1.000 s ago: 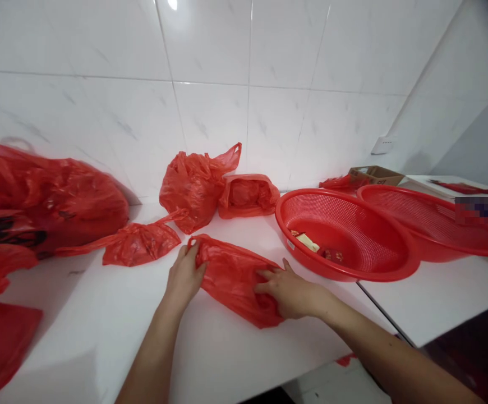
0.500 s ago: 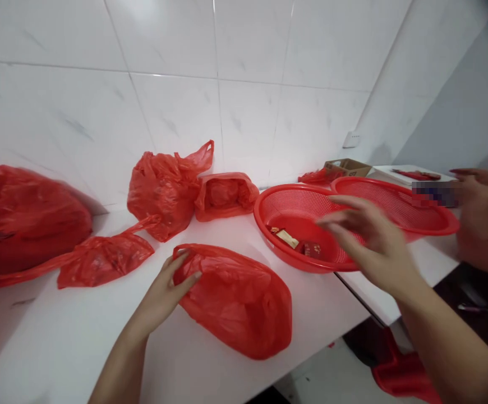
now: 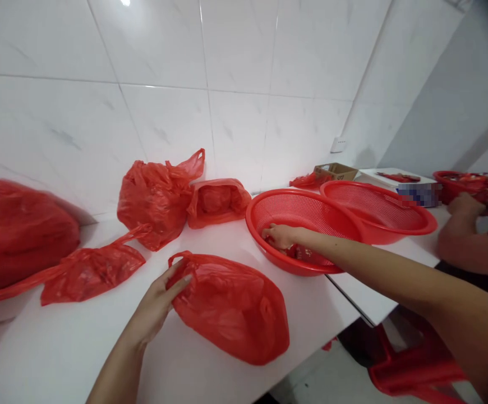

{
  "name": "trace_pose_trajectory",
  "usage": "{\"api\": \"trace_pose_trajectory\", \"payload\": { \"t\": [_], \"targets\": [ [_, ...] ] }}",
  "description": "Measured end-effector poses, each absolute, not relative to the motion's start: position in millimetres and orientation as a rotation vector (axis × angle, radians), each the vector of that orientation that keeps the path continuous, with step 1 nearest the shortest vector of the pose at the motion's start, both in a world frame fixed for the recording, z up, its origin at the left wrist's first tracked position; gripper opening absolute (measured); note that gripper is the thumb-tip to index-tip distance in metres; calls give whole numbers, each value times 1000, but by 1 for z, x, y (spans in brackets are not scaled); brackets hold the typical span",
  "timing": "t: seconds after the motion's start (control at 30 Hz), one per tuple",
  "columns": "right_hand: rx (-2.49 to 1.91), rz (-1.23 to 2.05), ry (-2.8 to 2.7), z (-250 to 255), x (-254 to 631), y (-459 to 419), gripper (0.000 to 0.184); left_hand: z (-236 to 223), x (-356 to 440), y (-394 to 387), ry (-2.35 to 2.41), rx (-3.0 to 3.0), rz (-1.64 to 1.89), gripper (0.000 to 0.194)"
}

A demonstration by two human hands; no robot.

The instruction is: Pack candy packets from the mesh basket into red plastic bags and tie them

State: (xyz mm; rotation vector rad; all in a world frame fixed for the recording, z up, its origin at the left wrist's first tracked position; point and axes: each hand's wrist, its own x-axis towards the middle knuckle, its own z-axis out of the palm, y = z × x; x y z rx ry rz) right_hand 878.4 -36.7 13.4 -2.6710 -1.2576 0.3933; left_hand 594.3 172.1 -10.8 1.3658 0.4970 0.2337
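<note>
My left hand [image 3: 165, 298] pinches the rim of a red plastic bag [image 3: 231, 314], which lies on its side on the white table with its mouth held apart. Inside a red plastic strainer basket [image 3: 298, 199], my right hand [image 3: 281, 235] reaches to the bottom with its fingers curled downward. Whatever those fingers grip is hidden beneath them. Beside them in the basket lies a small dark red packet [image 3: 305, 253].
Behind stand a full tied red bag [image 3: 153, 196] and an open red bag [image 3: 219, 203]. Further bags [image 3: 21, 230] are at left. A second strainer basket [image 3: 378, 202], a cardboard box [image 3: 335, 171] and a co-worker's arms [image 3: 463, 224] are at right; a red stool [image 3: 412, 365] is below.
My right hand has moved left and down into the near basket, covering the cream packet. My left hand keeps hold of the bag. The co-worker's hands have moved at the right.
</note>
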Motion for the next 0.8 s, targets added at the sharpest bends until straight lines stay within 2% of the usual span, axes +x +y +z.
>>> {"api": "trace_pose_trajectory", "payload": {
  "t": [0.1,0.27,0.43,0.53,0.7,0.8],
  "targets": [
    [-2663,472,-1217,15,887,-40,32,-7,597,167,529,1314,257,74],
    [-2589,306,-1096,48,889,-46,32,-1,598,159,540,1261,288,85],
    [-2083,311,-1216,93,824,-36,32,-2,598,152,488,1260,285,91],
    [-1920,439,-1473,81,774,-18,30,-6,599,150,466,1274,260,92],
    [-2111,487,-1702,27,742,2,38,-14,600,153,482,1371,265,95],
    [-2065,410,-1700,31,746,-6,35,-14,598,155,448,1481,289,90]
  ]
}}
